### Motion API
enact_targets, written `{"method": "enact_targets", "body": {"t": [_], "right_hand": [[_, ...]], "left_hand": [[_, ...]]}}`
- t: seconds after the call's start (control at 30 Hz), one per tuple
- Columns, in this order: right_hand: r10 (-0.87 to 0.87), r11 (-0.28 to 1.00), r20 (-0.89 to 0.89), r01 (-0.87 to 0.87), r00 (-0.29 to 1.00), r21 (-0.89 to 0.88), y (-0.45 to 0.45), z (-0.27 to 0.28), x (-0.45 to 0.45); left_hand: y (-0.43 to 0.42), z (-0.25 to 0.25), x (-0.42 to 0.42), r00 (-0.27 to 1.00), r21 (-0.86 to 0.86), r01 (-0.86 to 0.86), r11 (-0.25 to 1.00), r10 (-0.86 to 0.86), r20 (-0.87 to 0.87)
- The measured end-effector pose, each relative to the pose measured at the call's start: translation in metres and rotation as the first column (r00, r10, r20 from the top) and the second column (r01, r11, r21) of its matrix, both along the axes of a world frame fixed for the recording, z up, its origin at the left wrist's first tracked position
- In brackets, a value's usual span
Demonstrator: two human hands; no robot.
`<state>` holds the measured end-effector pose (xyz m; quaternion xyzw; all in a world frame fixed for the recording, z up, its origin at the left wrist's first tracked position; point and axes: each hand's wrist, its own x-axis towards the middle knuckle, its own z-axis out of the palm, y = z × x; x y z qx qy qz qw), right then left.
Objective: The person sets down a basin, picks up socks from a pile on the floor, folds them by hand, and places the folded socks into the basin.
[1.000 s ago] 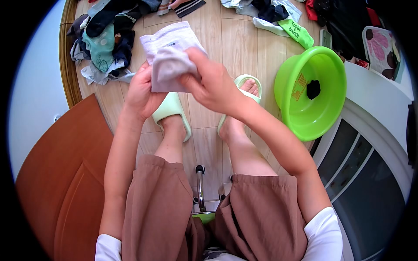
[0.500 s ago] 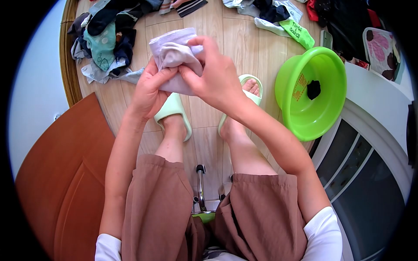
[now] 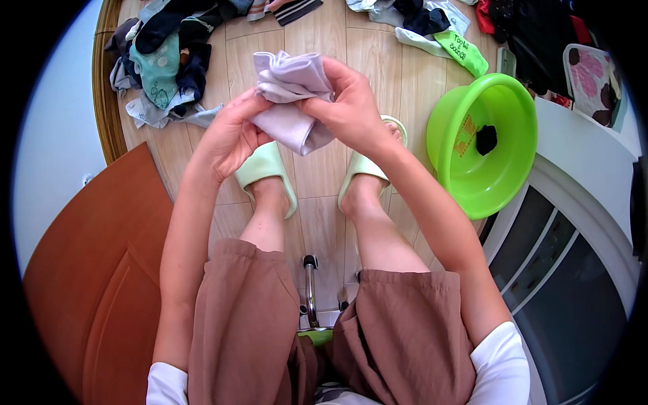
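Note:
A folded pale lilac sock is held up between my two hands, above the floor and my slippers. My left hand pinches its left side, thumb pressed on top of the fabric. On the other side, my right hand grips the sock with the thumb across its front and the fingers behind it. The middle of the sock is bunched, and its lower part hangs in a smooth flat fold. Some fingertips of both hands are hidden by the cloth.
At the upper left lies a pile of mixed socks. More socks, including a bright green one, lie at the top right. A green basin with a black bunched item inside stands to my right. A brown door panel is at the left.
The lilac sock has turned in my hands, and its bunched part now sits higher with a flat fold below. My right hand has moved slightly right and closed around the sock's side.

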<state>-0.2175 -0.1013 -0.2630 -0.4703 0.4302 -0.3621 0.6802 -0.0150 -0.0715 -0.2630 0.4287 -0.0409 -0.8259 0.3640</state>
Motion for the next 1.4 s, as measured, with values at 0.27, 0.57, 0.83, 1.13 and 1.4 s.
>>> {"method": "enact_targets", "body": {"t": [0.27, 0.57, 0.83, 1.13, 1.4], "right_hand": [[-0.136, 0.689, -0.384, -0.192, 0.913, -0.699, -0.003, -0.015, -0.003], [-0.044, 0.845, -0.271, -0.109, 0.962, -0.523, 0.006, -0.005, 0.0], [-0.104, 0.994, 0.008, 0.103, 0.995, 0.047, 0.01, -0.005, 0.019], [-0.091, 0.962, -0.026, 0.081, 0.995, -0.26, 0.028, 0.001, 0.026], [-0.14, 0.978, -0.151, 0.114, 0.979, -0.172, 0.025, 0.004, 0.028]], "left_hand": [[0.004, -0.005, -0.001, 0.956, 0.157, -0.288, 0.945, 0.294, -0.013], [0.002, 0.008, -0.011, 0.975, 0.071, -0.219, 0.973, 0.216, 0.053], [-0.002, 0.026, -0.026, 0.967, -0.026, -0.143, 0.989, 0.145, 0.21], [-0.008, 0.024, -0.018, 0.993, -0.115, -0.114, 0.987, 0.11, -0.045], [0.0, 0.026, -0.022, 0.993, -0.171, -0.022, 0.985, 0.041, 0.11]]}}
